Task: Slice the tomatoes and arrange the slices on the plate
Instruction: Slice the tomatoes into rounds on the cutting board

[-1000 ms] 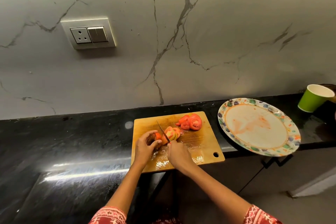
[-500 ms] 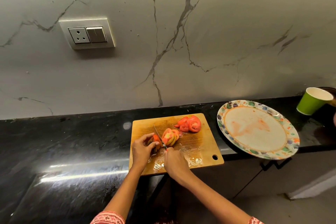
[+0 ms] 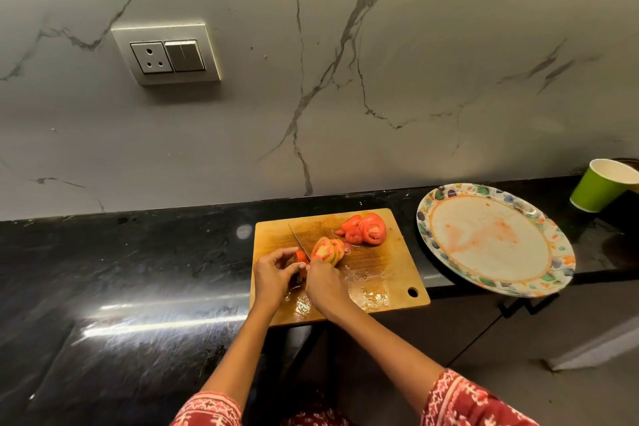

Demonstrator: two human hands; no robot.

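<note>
As we look down at the black countertop [image 3: 138, 270], a socket plate [image 3: 166, 54] sits on the marbled wall at far left. On the wooden cutting board [image 3: 380, 273], the left hand [image 3: 273, 273] curls its fingers round the last tomato piece [image 3: 300, 257], pinching it in place. The knife [image 3: 298, 241] blade stands just right of that piece, its handle gripped in the closed right hand [image 3: 323, 282]. Touching the blade's right side, 1 fan of cut slices [image 3: 326, 250] leans over; a second pile of slices [image 3: 366, 230] lies near the board's far right corner. Further right we see the patterned plate [image 3: 560, 252], smeared with juice, overhanging the counter edge, then a green paper cup [image 3: 598, 188].
</note>
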